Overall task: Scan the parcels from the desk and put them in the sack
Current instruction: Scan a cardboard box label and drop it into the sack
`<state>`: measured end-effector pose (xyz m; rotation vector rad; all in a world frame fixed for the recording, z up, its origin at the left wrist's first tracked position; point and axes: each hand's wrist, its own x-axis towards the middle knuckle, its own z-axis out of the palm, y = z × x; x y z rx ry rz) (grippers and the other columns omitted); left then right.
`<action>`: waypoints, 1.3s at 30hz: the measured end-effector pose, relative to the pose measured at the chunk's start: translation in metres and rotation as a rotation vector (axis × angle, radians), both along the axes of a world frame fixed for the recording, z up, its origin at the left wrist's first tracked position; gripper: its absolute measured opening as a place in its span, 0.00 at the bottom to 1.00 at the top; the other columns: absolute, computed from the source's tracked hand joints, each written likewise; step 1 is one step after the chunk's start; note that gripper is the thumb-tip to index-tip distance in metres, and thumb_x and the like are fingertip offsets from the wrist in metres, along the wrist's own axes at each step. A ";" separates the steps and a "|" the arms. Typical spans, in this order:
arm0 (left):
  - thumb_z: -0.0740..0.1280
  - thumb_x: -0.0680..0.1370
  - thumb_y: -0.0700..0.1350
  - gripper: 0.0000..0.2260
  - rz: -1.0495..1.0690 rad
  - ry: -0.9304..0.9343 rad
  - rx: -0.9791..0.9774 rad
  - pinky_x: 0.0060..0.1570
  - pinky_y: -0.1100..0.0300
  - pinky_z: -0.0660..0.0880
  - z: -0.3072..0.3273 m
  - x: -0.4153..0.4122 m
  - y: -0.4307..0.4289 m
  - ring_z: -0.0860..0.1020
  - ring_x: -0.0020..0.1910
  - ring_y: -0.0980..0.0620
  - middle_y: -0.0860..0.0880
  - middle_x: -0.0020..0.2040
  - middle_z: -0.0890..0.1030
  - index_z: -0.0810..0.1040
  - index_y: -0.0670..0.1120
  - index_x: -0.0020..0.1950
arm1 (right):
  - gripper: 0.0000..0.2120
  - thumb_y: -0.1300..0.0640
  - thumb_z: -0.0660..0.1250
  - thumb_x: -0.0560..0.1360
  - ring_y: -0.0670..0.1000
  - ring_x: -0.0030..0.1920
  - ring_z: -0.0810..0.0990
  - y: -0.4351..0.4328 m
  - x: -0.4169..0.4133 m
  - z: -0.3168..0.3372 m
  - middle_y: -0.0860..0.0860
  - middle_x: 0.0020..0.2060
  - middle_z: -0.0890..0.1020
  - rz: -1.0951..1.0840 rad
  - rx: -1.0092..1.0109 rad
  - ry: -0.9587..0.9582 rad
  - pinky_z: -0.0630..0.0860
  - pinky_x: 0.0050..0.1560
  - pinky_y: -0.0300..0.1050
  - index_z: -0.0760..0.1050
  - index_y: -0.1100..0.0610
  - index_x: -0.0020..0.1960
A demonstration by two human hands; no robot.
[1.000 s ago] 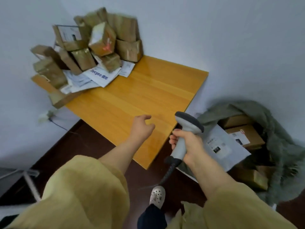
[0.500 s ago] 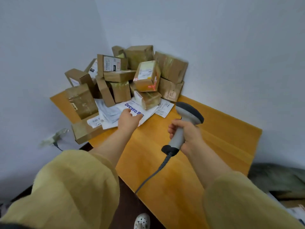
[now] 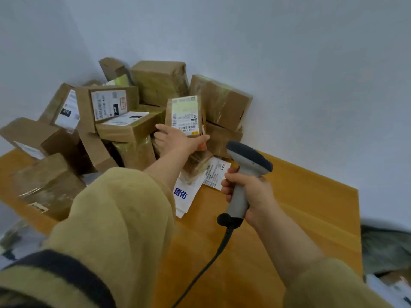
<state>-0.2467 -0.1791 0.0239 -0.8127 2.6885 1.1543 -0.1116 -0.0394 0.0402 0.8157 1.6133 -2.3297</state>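
Note:
A heap of brown cardboard parcels (image 3: 155,85) fills the far corner of the wooden desk (image 3: 289,207). My left hand (image 3: 178,141) grips the lower end of a small labelled box (image 3: 185,115) at the front of the heap, thumb on its right side. My right hand (image 3: 249,192) holds a grey barcode scanner (image 3: 246,172) by its handle, just right of and below that box, with its head towards the heap. White mailer bags (image 3: 185,192) lie flat under the boxes. A strip of the grey-green sack (image 3: 384,247) shows at the right edge.
White walls meet behind the heap. The scanner's black cable (image 3: 206,263) hangs down over the desk's near part. A taped box (image 3: 46,185) sits at the desk's left edge. The desk's right half is bare wood.
My view swung from the sack up to the heap. My left hand reached forward from the white mailers and took hold of the small labelled box. The scanner moved closer to the heap.

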 end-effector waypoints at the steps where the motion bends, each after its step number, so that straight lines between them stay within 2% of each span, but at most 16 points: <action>1: 0.75 0.62 0.65 0.63 -0.002 0.010 -0.009 0.71 0.47 0.57 -0.002 -0.004 0.001 0.51 0.76 0.40 0.38 0.77 0.50 0.37 0.39 0.77 | 0.04 0.69 0.68 0.72 0.51 0.26 0.77 0.001 -0.003 -0.003 0.55 0.27 0.80 -0.004 0.009 0.000 0.74 0.27 0.41 0.75 0.62 0.43; 3: 0.76 0.63 0.63 0.61 -0.004 0.045 -0.018 0.71 0.48 0.58 -0.003 -0.005 0.002 0.53 0.75 0.40 0.39 0.76 0.52 0.38 0.39 0.77 | 0.04 0.69 0.68 0.72 0.51 0.26 0.78 0.004 -0.006 -0.008 0.56 0.27 0.80 -0.018 0.021 0.000 0.74 0.27 0.41 0.75 0.63 0.44; 6: 0.78 0.63 0.59 0.61 -0.080 0.107 0.032 0.73 0.48 0.54 -0.006 0.009 -0.003 0.49 0.76 0.42 0.40 0.77 0.49 0.37 0.41 0.77 | 0.04 0.68 0.69 0.72 0.51 0.28 0.80 0.012 -0.007 -0.010 0.56 0.29 0.81 -0.040 0.010 0.009 0.75 0.27 0.41 0.76 0.62 0.45; 9: 0.80 0.61 0.56 0.63 -0.276 0.172 0.035 0.73 0.49 0.51 -0.009 0.043 -0.012 0.48 0.77 0.45 0.44 0.77 0.48 0.38 0.42 0.77 | 0.05 0.66 0.71 0.71 0.53 0.35 0.83 0.028 -0.007 -0.005 0.56 0.35 0.83 -0.082 0.012 0.037 0.76 0.30 0.43 0.77 0.61 0.46; 11: 0.81 0.59 0.55 0.62 -0.413 0.227 0.001 0.73 0.50 0.53 -0.009 0.071 -0.015 0.51 0.76 0.46 0.45 0.76 0.51 0.42 0.42 0.78 | 0.07 0.64 0.73 0.71 0.56 0.41 0.84 0.043 -0.006 -0.001 0.58 0.40 0.83 -0.132 -0.007 0.051 0.79 0.33 0.46 0.78 0.61 0.47; 13: 0.82 0.57 0.54 0.61 -0.525 0.257 -0.018 0.73 0.51 0.56 -0.006 0.095 -0.015 0.55 0.74 0.46 0.45 0.74 0.55 0.45 0.43 0.77 | 0.14 0.61 0.75 0.70 0.59 0.48 0.82 0.057 0.001 0.005 0.59 0.47 0.81 -0.168 -0.034 0.054 0.82 0.37 0.50 0.78 0.61 0.54; 15: 0.82 0.54 0.56 0.62 -0.639 0.255 -0.037 0.71 0.57 0.57 0.000 0.120 -0.010 0.58 0.71 0.49 0.45 0.71 0.56 0.48 0.43 0.77 | 0.21 0.58 0.76 0.69 0.59 0.50 0.79 0.072 0.015 0.010 0.58 0.51 0.79 -0.160 -0.046 0.046 0.82 0.42 0.57 0.75 0.60 0.60; 18: 0.76 0.50 0.60 0.61 -0.789 0.278 -0.080 0.65 0.68 0.55 0.013 0.161 0.009 0.57 0.64 0.57 0.46 0.69 0.56 0.50 0.44 0.76 | 0.18 0.57 0.77 0.68 0.57 0.49 0.79 0.097 0.050 0.012 0.55 0.47 0.81 -0.034 -0.070 0.037 0.80 0.47 0.61 0.76 0.58 0.54; 21: 0.76 0.51 0.57 0.60 -0.835 0.320 -0.109 0.63 0.72 0.54 0.023 0.205 0.033 0.56 0.64 0.60 0.45 0.70 0.56 0.50 0.44 0.77 | 0.16 0.60 0.77 0.66 0.56 0.48 0.80 0.124 0.095 0.008 0.55 0.47 0.82 0.037 -0.073 0.019 0.81 0.44 0.57 0.76 0.57 0.51; 24: 0.75 0.53 0.59 0.62 -0.799 0.327 -0.047 0.66 0.66 0.57 0.035 0.249 0.061 0.55 0.68 0.60 0.48 0.73 0.53 0.45 0.46 0.78 | 0.20 0.60 0.78 0.64 0.55 0.46 0.81 0.152 0.136 0.003 0.56 0.47 0.82 0.017 -0.117 0.001 0.81 0.36 0.50 0.76 0.58 0.54; 27: 0.81 0.60 0.50 0.59 -0.578 0.269 0.132 0.66 0.66 0.58 0.049 0.290 0.087 0.53 0.73 0.58 0.52 0.77 0.47 0.43 0.48 0.78 | 0.16 0.59 0.77 0.67 0.54 0.43 0.81 0.173 0.168 0.002 0.55 0.45 0.83 -0.037 -0.228 0.006 0.81 0.38 0.48 0.78 0.58 0.52; 30: 0.77 0.60 0.53 0.50 -0.336 0.092 0.621 0.69 0.48 0.62 0.058 0.323 0.106 0.58 0.73 0.52 0.54 0.76 0.57 0.54 0.56 0.78 | 0.14 0.58 0.76 0.68 0.53 0.44 0.81 0.180 0.192 0.004 0.54 0.45 0.83 -0.077 -0.340 0.030 0.80 0.40 0.48 0.78 0.56 0.51; 32: 0.72 0.65 0.55 0.38 -0.275 0.022 0.808 0.67 0.40 0.64 0.060 0.339 0.116 0.62 0.68 0.50 0.53 0.70 0.67 0.62 0.62 0.73 | 0.15 0.58 0.76 0.68 0.52 0.43 0.80 0.180 0.205 0.007 0.54 0.44 0.82 -0.081 -0.365 0.041 0.80 0.38 0.47 0.77 0.57 0.52; 35: 0.73 0.69 0.52 0.30 -0.195 0.116 0.853 0.62 0.45 0.72 0.059 0.346 0.124 0.74 0.57 0.46 0.49 0.56 0.76 0.69 0.61 0.70 | 0.14 0.56 0.76 0.69 0.54 0.45 0.80 0.180 0.218 0.012 0.56 0.46 0.81 -0.057 -0.362 0.056 0.81 0.42 0.49 0.77 0.57 0.52; 37: 0.71 0.73 0.46 0.24 -0.158 0.195 0.881 0.61 0.51 0.72 0.064 0.345 0.123 0.76 0.50 0.49 0.50 0.49 0.79 0.72 0.57 0.68 | 0.12 0.54 0.74 0.70 0.54 0.49 0.79 0.183 0.225 0.015 0.57 0.48 0.80 -0.058 -0.316 0.074 0.81 0.46 0.51 0.76 0.55 0.51; 39: 0.69 0.75 0.43 0.19 -0.118 0.244 0.840 0.59 0.54 0.72 0.073 0.339 0.115 0.76 0.47 0.51 0.50 0.48 0.80 0.75 0.54 0.65 | 0.14 0.52 0.73 0.72 0.55 0.48 0.80 0.188 0.234 0.015 0.56 0.48 0.80 -0.023 -0.183 0.090 0.80 0.43 0.50 0.76 0.56 0.54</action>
